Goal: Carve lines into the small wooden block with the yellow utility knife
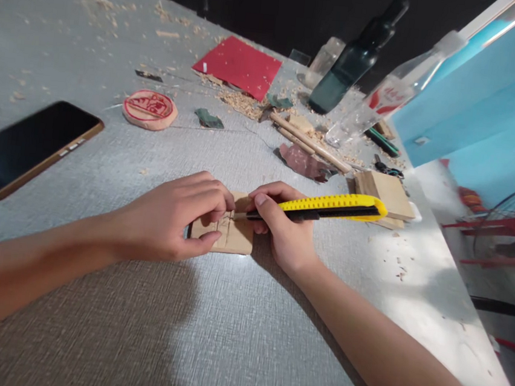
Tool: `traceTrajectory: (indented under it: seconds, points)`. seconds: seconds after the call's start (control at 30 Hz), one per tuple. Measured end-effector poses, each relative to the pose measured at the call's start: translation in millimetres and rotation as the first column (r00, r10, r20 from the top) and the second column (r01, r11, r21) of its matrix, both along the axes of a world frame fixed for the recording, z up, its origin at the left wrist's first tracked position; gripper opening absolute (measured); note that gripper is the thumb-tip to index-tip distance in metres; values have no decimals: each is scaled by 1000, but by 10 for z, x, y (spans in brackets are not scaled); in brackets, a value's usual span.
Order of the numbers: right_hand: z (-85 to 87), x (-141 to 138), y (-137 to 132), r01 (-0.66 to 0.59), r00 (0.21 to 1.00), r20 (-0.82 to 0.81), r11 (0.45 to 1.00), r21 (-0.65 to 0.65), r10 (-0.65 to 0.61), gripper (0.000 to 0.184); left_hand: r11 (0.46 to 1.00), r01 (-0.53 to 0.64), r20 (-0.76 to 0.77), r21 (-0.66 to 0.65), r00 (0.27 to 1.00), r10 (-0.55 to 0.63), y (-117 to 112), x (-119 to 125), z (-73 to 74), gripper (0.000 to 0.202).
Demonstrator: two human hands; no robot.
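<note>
Presumably light, stiff, apt to slide: wood block [231, 238] flat on table [243, 343], left hand [175, 220] pinching its near edges, right hand [284, 229] gripping yellow utility knife [333, 205], blade on its face.

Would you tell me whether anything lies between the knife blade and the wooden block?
Nothing visible: the yellow utility knife in the right hand touches the small flat wooden block, steadied by the left hand.
</note>
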State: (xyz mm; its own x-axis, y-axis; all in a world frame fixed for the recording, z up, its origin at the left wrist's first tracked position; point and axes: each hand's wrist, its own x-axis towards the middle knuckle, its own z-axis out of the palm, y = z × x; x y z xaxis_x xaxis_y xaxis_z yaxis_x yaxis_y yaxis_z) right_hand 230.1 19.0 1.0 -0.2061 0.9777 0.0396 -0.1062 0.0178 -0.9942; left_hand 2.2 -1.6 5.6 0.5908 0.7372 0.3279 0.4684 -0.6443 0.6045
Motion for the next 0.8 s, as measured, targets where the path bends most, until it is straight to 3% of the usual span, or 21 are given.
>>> traceTrajectory:
  seconds: [0.2, 0.37, 0.6, 0.73, 0.8]
  points:
    - [10, -3, 5, -27, 1000, -5, 1000, 1, 27, 15, 1000, 6, 8, 2, 1000, -6, 0, 1, 3, 21]
    - [11, -1, -9, 6, 1000, -5, 1000, 10, -6, 18, 1000, -2, 11, -7, 1000, 2, 2, 4, 11, 21]
    - [-27, 7, 0, 106, 994, -12, 994, 2, -106, 7, 1000, -4, -2, 0, 1000, 4, 5, 2, 3, 18]
    - [-36, 8, 4, 154, 988, -30, 988, -4, -154, 7, 998, 31, -7, 54, 999, -31, 11, 0, -3, 5]
    - [-32, 8, 4, 136, 990, -46, 991, -5, -136, 7, 995, 51, -11, 86, 999, -50, 16, -2, -10, 11]
